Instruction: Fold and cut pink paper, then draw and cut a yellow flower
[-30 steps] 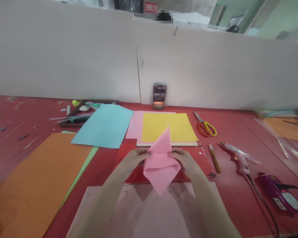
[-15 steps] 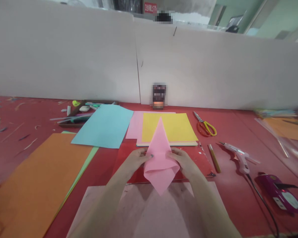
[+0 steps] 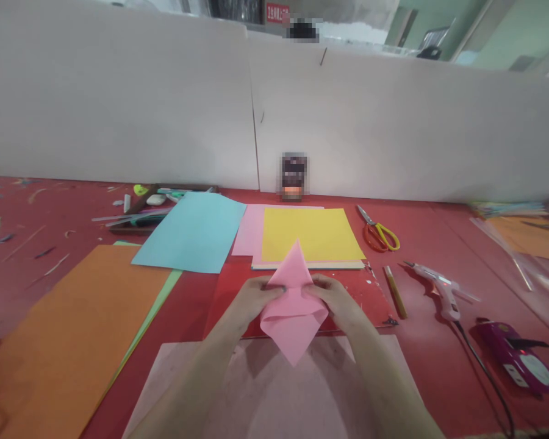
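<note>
folded pink paper (image 3: 293,341) has dipped at its top tip since the earlier frame. on the red worktop (image 3: 425,228), an orange sheet (image 3: 73,323) fills the lower left, a blue sheet (image 3: 192,235) lies left of centre and a yellow sheet (image 3: 308,228) in the middle. just below the yellow, left hand (image 3: 256,297) and right hand (image 3: 333,296) have fingers pinching the pink paper's two sides. glue gun (image 3: 441,289) and smaller scissors (image 3: 379,235) lie right of centre.
</note>
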### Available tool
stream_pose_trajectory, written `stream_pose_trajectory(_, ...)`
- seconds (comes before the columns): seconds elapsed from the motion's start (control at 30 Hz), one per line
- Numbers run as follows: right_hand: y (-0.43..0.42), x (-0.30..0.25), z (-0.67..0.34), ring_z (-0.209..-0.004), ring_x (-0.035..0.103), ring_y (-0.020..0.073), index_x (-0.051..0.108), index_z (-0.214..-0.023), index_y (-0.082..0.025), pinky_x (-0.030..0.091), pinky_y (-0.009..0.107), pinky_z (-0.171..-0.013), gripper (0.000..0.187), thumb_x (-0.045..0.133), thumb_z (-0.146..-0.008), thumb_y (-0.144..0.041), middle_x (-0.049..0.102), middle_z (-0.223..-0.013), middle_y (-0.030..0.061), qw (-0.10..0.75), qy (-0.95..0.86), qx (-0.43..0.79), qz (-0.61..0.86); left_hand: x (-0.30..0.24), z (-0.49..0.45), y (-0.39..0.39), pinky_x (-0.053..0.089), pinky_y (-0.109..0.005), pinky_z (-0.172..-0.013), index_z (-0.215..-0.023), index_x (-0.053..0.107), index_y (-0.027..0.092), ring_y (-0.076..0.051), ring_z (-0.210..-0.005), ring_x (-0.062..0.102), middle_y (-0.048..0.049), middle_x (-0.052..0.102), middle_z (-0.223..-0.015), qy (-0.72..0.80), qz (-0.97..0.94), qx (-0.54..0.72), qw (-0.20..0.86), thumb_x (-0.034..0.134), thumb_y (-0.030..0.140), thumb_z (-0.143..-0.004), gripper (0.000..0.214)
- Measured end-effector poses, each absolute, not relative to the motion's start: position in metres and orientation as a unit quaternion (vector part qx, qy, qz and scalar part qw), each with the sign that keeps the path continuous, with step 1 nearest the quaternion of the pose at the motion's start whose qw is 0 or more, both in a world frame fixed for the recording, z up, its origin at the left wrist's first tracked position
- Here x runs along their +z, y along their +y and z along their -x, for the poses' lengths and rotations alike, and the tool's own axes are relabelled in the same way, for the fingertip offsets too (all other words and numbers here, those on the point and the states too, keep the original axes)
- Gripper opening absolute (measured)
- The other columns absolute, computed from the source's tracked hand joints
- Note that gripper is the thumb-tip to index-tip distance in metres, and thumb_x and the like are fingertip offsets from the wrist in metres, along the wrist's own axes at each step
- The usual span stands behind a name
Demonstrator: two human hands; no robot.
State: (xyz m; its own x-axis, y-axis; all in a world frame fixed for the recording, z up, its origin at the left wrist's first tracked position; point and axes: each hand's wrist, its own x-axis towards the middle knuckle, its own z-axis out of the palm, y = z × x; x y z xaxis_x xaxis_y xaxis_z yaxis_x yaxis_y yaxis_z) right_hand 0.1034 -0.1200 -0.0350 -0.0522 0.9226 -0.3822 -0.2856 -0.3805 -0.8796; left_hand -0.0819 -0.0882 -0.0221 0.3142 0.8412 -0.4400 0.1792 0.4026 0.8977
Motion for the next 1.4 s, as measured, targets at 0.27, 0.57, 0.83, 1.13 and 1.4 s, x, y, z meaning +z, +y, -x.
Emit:
stream_pose_trajectory(0.27,-0.12,-0.033,-0.102,-0.061,0.057,0.0172,0.068,-0.066,-0.02,0.041,0.028,-0.062,0.011,0.069,-0.058,-0.026,0.066,-0.063,0.0004,0.478,-0.286,0.659,0.505,-0.022,0.082,-0.088,0.049,-0.029,-0.067,-0.089,0.068,0.012,-0.026,-0.085,0.065,-0.007,0.071,-0.087,0.526,-0.49,0.26,0.644,0.066,0.031,-0.066,0.029)
stream_pose_trajectory(0.57,-0.119,-0.039,-0.1,-0.059,0.057,0.0167,0.063,-0.07,-0.02,0.041,0.027,-0.061,0.017,0.07,-0.055,-0.023,0.064,-0.061,-0.0017,0.504,-0.25,0.658,0.501,-0.025,0.078,-0.09,0.048,-0.027,-0.063,-0.087,0.067,0.012,-0.025,-0.082,0.065,-0.0071,0.071,-0.086,0.531,-0.49,0.272,0.635,0.064,0.03,-0.067,0.026)
stream_pose_trajectory(0.83,-0.12,-0.032,-0.095,-0.058,0.055,0.0164,0.059,-0.064,-0.021,0.039,0.027,-0.059,0.018,0.07,-0.051,-0.024,0.062,-0.059,-0.0025,0.508,-0.235,0.653,0.511,-0.024,0.073,-0.093,0.048,-0.028,-0.062,-0.084,0.066,0.012,-0.025,-0.079,0.064,-0.0072,0.07,-0.084,0.544,-0.509,0.273,0.608,0.062,0.031,-0.067,0.026)
stream_pose_trajectory(1.13,-0.119,-0.039,-0.102,-0.057,0.05,0.015,0.062,-0.06,-0.021,0.035,0.025,-0.055,0.005,0.064,-0.056,-0.024,0.06,-0.058,-0.0017,0.52,-0.251,0.62,0.531,-0.022,0.082,-0.084,0.048,-0.029,-0.07,-0.095,0.066,0.013,-0.024,-0.084,0.064,-0.0079,0.07,-0.09,0.502,-0.48,0.274,0.666,0.059,0.029,-0.07,0.031)
stream_pose_trajectory(1.4,-0.117,-0.033,-0.106,-0.058,0.051,0.0157,0.063,-0.06,-0.02,0.036,0.026,-0.055,0.009,0.064,-0.054,-0.026,0.063,-0.061,-0.0008,0.527,-0.246,0.597,0.553,-0.019,0.089,-0.081,0.049,-0.028,-0.071,-0.099,0.067,0.017,-0.02,-0.084,0.065,-0.0067,0.07,-0.096,0.492,-0.474,0.279,0.674,0.048,0.026,-0.074,0.032)
